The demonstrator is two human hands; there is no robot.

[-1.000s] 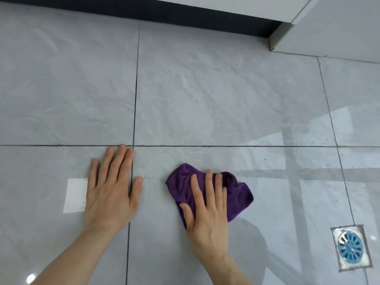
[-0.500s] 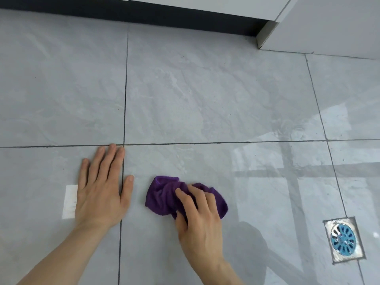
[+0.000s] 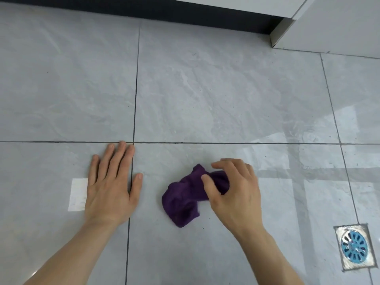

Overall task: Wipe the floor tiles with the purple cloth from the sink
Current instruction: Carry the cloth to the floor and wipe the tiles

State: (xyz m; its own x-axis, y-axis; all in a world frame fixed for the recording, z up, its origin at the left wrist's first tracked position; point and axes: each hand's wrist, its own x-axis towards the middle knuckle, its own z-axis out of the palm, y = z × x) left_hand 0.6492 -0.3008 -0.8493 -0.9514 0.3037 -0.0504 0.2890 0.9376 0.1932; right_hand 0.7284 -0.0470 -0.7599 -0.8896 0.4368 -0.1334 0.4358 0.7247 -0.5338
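A crumpled purple cloth (image 3: 183,200) lies bunched on the glossy grey floor tiles (image 3: 205,95), just below a horizontal grout line. My right hand (image 3: 234,190) grips its upper right part, fingers curled around the fabric and thumb pressed into it. The rest of the cloth trails down and to the left on the tile. My left hand (image 3: 112,186) rests flat on the floor to the cloth's left, fingers spread, lying across a vertical grout line and touching nothing else.
A square floor drain (image 3: 354,246) with a blue grate sits at the lower right. A dark plinth (image 3: 144,9) under white cabinets runs along the top, and a white panel corner (image 3: 276,36) juts out at the upper right. Window glare covers the right-hand tiles.
My right hand went from pressing flat on the spread cloth to curling and gathering it into a bunch. The cloth is now crumpled and narrower. My left hand stayed planted.
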